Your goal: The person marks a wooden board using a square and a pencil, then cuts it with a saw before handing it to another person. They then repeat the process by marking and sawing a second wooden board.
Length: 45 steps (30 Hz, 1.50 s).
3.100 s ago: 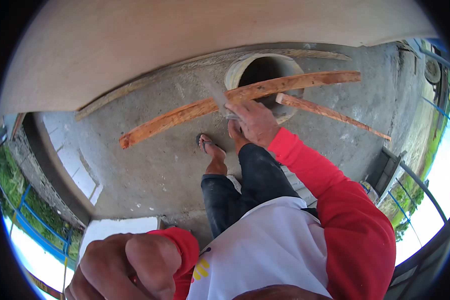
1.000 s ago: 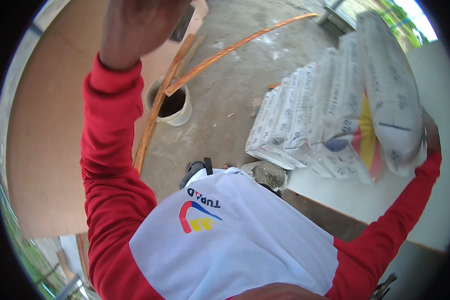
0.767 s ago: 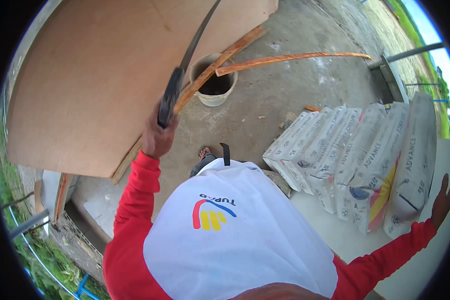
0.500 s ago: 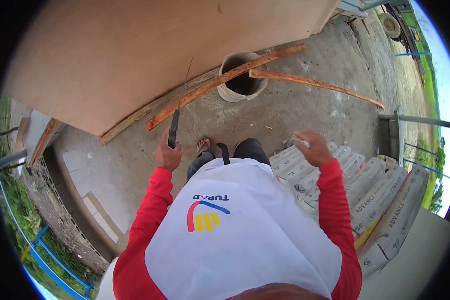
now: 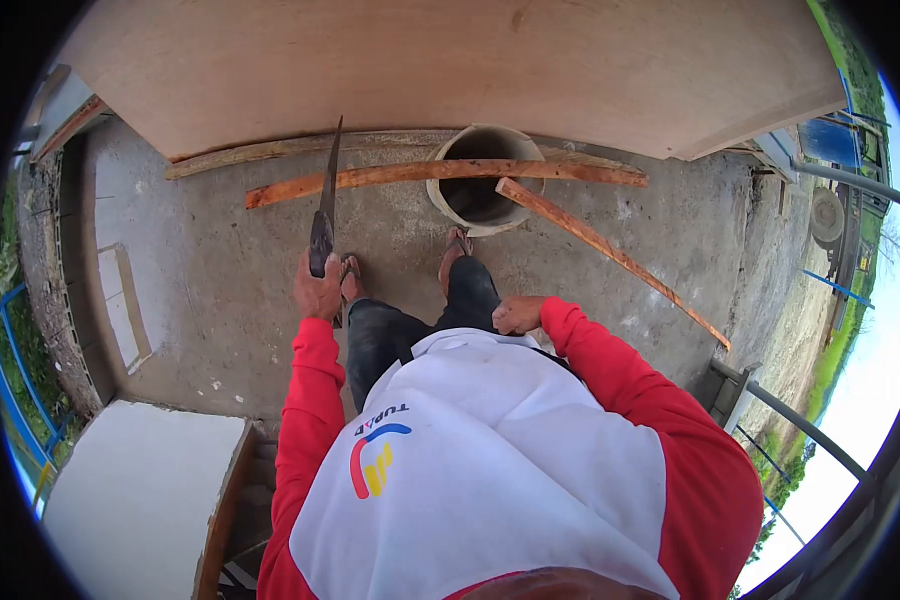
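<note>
My left hand point(image 5: 318, 290) is wrapped round the dark handle of a handsaw point(image 5: 328, 190), whose blade points away from me and crosses over a reddish wooden strip point(image 5: 390, 177). That strip lies across the mouth of a pale bucket point(image 5: 485, 222). A second wooden strip point(image 5: 615, 262) has one end at the bucket and slants down to the right. My right hand point(image 5: 518, 314) is closed beside my right thigh, at the hem of my white shirt. What its fingers hold, if anything, is hidden.
A large plywood sheet point(image 5: 450, 70) stands beyond the bucket, with a rough board point(image 5: 270, 155) along its lower edge. White panel point(image 5: 140, 500) at lower left. Metal pipes point(image 5: 805, 430) border the right side; a wheeled vehicle point(image 5: 828, 215) is outside.
My body and view have turned to the right, and the stacked bags have left the view. My right hand, earlier raised with a small whitish item, has come down to my thigh. The saw stays in my left.
</note>
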Available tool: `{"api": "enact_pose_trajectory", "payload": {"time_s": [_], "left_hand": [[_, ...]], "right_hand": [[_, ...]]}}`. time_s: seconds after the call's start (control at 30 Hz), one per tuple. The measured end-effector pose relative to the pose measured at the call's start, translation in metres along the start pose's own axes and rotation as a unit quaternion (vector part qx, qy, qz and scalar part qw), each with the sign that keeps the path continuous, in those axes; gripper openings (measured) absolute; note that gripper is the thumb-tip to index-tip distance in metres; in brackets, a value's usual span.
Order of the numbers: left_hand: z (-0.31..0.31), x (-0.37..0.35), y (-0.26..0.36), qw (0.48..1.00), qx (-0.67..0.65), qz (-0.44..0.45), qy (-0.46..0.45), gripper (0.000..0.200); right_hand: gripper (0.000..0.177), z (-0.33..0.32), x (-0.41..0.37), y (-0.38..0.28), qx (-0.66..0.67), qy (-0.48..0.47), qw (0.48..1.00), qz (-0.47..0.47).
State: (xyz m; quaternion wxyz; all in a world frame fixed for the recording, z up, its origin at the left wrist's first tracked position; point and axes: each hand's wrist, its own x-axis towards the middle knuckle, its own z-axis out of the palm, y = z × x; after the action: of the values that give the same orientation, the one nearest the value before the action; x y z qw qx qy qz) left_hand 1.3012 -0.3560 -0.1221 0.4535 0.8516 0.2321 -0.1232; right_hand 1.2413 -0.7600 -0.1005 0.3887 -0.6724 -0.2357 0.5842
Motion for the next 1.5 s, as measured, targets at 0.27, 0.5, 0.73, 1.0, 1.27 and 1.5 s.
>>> {"api": "enact_pose_trajectory", "payload": {"time_s": [0.27,0.5,0.73,1.0,1.27,1.5], "left_hand": [[0.076,-0.020,-0.051,0.997,-0.002,-0.069,0.039,0.042],[0.073,-0.026,-0.064,0.996,-0.076,-0.044,0.013,0.039],[0.081,-0.027,-0.081,0.996,-0.064,-0.067,-0.002,0.042],[0.067,-0.047,-0.066,0.999,-0.037,-0.005,0.025,0.055],[0.062,-0.063,-0.033,0.995,-0.064,0.016,0.070,0.058],[0.055,-0.059,-0.003,0.996,-0.057,-0.037,0.063,0.053]], "right_hand": [[0.010,0.002,-0.059,-0.010,0.006,-0.011,1.000,-0.014],[0.018,0.024,-0.102,-0.083,0.128,-0.027,0.974,0.183],[0.029,-0.048,-0.141,-0.204,0.079,0.162,0.976,0.122],[0.030,-0.165,0.003,-0.216,-0.166,0.140,0.976,0.029],[0.041,-0.248,0.239,-0.047,-0.422,0.076,0.888,0.166],[0.052,-0.231,0.373,0.057,-0.317,0.222,0.921,0.042]]}}
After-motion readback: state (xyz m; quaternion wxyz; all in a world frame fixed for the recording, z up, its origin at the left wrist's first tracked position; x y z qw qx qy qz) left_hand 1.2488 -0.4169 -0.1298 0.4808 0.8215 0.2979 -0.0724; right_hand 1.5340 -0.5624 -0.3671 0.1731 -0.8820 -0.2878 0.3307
